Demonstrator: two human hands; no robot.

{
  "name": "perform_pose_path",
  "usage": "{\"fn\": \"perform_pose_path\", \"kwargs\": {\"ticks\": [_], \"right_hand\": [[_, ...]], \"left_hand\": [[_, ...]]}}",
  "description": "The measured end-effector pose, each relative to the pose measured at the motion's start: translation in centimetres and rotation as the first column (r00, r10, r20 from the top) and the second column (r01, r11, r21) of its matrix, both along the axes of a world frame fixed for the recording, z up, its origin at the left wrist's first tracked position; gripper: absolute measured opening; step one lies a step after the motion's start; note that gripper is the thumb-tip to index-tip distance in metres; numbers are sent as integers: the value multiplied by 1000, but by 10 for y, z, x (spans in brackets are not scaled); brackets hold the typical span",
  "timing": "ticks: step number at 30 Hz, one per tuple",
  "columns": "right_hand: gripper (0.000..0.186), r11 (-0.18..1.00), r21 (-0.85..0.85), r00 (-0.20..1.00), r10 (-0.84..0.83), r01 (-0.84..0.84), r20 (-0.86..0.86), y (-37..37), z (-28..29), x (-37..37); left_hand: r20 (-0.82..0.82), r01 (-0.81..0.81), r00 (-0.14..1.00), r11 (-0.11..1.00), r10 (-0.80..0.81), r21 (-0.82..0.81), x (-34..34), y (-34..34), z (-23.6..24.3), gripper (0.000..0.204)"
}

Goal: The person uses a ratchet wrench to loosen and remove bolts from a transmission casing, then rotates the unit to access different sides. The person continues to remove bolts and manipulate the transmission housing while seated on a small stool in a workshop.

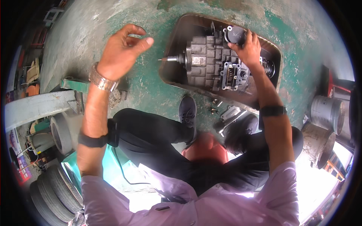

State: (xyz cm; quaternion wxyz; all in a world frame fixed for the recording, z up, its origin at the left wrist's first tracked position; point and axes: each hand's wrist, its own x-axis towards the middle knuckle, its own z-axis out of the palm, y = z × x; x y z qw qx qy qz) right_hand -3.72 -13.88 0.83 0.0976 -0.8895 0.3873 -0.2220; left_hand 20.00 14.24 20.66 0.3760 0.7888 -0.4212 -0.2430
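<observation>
A grey metal gearbox [201, 62] lies on its side in a dark shallow tray, its shaft [171, 59] pointing left. My right hand [249, 51] grips a dark round cover [236, 34] at the gearbox's far side, thumb on the near edge and fingers along the right. Whether the cover is seated or loose I cannot tell. Left of the tray, my left hand [122, 49] hangs in the air, holding nothing, its fingers curled and thumb apart. Nearer to me on the housing is an opening with a bolt-holed flange [230, 76].
The brown-rimmed tray [170, 37] rests on the green, worn floor. Loose metal parts [230, 113] lie between the tray and my feet. Metal cylinders [325, 109] stand at the right. On the left are a grey metal beam [41, 107] and several tires [52, 192].
</observation>
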Motion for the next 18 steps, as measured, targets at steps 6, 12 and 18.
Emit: {"fn": "perform_pose_path", "kwargs": {"ticks": [6,12,18], "right_hand": [[85,954,90,939,-296,284,176,48,-63,-82],[41,799,419,847,-518,431,117,152,-125,-170],[29,856,302,864,-479,421,153,198,-147,-196]], "left_hand": [[-225,35,972,987,-70,-157,-50,6,10,31],[-276,156,931,944,-239,-291,-80,-28,9,26],[-511,144,828,969,-229,-201,-94,-50,-20,22]]}}
